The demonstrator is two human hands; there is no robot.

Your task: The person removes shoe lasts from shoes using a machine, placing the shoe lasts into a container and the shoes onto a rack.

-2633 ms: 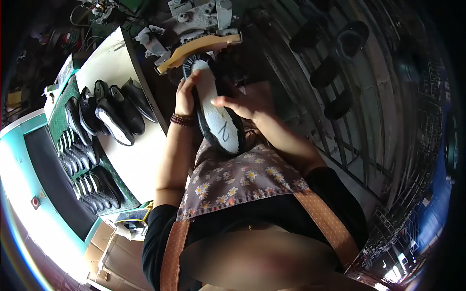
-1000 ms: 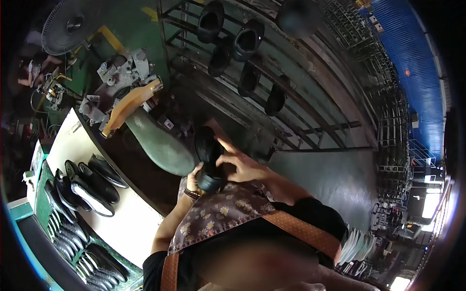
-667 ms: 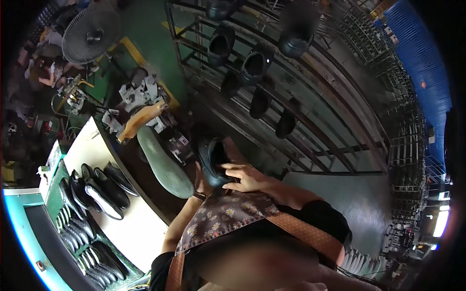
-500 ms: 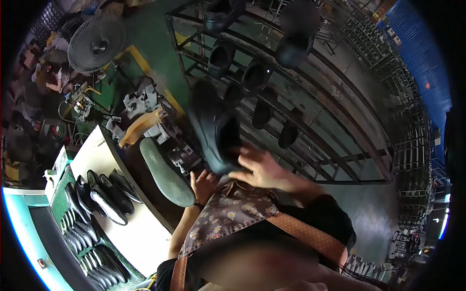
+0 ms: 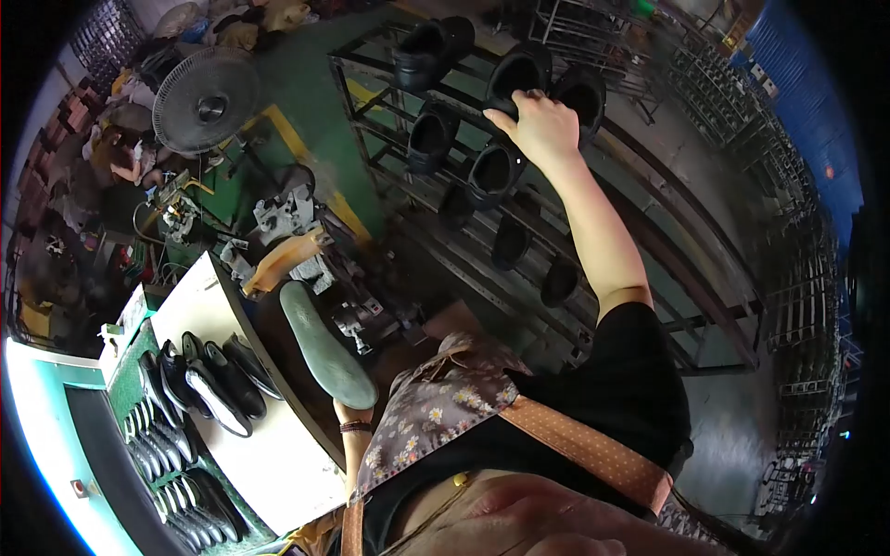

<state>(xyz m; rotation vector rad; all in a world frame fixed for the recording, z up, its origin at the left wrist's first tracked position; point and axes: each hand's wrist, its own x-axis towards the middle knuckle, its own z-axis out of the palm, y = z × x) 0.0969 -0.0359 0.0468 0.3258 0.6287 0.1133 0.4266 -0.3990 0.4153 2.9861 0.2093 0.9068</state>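
One black, oval-mouthed leather shoe [image 5: 515, 72], one o'clock, at dark, barred metal rack [image 5: 640, 169] | right hand [image 5: 547, 128] over it: thumb apart, pinch unclear | left hand [image 5: 351, 416], seven o'clock: grip hidden | step: apparently placing; release calls for spread fingers

Right arm [image 5: 607, 236] stretched forward, out ahead of the torso [image 5: 477, 449], elbow slightly bent. Right hand [image 5: 545, 128] well apart from torso, back of hand up, fingers bent, thumb spread sideways; grip unclear. Left forearm [image 5: 354, 452] low, just left of torso. Left hand [image 5: 349, 413] near torso, mostly hidden, finger pose not visible.
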